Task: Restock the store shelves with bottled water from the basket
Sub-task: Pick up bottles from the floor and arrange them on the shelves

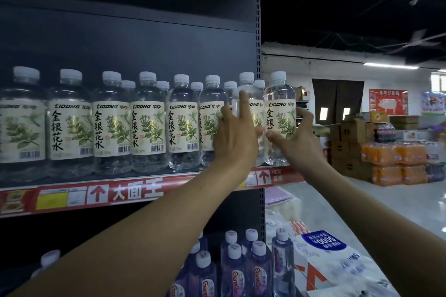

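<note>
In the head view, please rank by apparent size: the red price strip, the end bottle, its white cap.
Largest first:
red price strip
end bottle
white cap
All on one shelf, so nearness matters little.

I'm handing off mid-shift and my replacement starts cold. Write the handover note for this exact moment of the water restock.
Right-hand grip holds the end bottle, upright at the right end of the shelf.
Left-hand grip rests against the neighbouring bottle, index finger straight.
Done: the front row looks full across.
Left: let go of the end bottle, then check the basket, which is out of view.
</note>
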